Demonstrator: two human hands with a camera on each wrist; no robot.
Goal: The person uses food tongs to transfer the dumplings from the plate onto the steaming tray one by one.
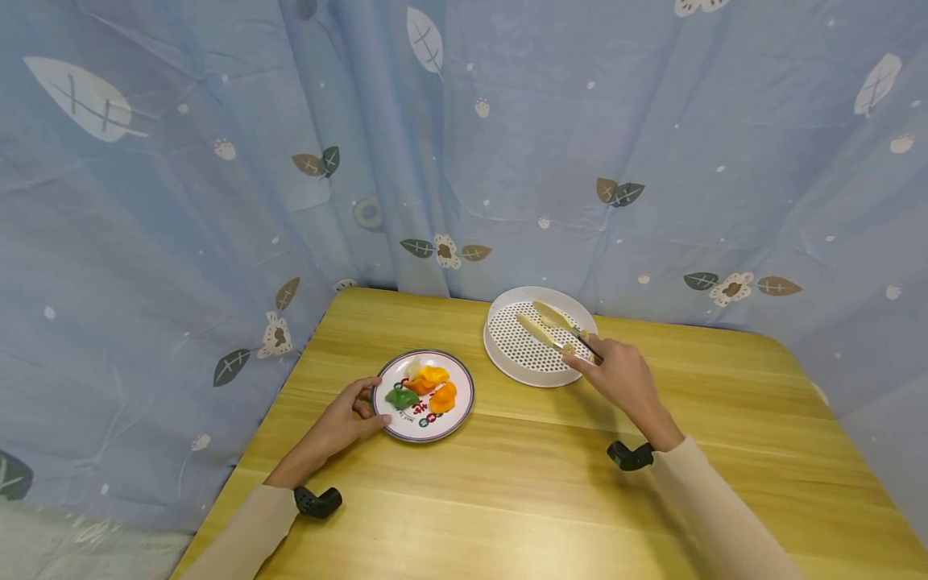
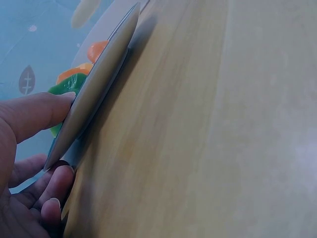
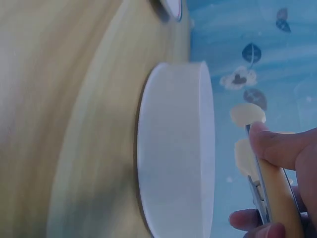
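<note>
My left hand [image 1: 348, 419] holds the near-left rim of a round white plate [image 1: 444, 420] with a dark blue edge. In the left wrist view the thumb lies on top of the rim and fingers are at its underside. Dumplings lie on the plate: a green one [image 1: 402, 398], orange ones [image 1: 443, 398] and a pale one [image 1: 414, 369] partly hidden. My right hand [image 1: 622, 372] grips food tongs [image 1: 580, 337] with cream-coloured tips, their arms spread apart. Those tips hang over a round white steamer tray [image 1: 500, 364] with a perforated bottom; I see nothing between them.
Both dishes stand on a yellow wood-grain table [image 1: 464, 491], the tray at the back and to the right of the plate. A blue patterned curtain [image 1: 522, 145] hangs behind the table and along its left side.
</note>
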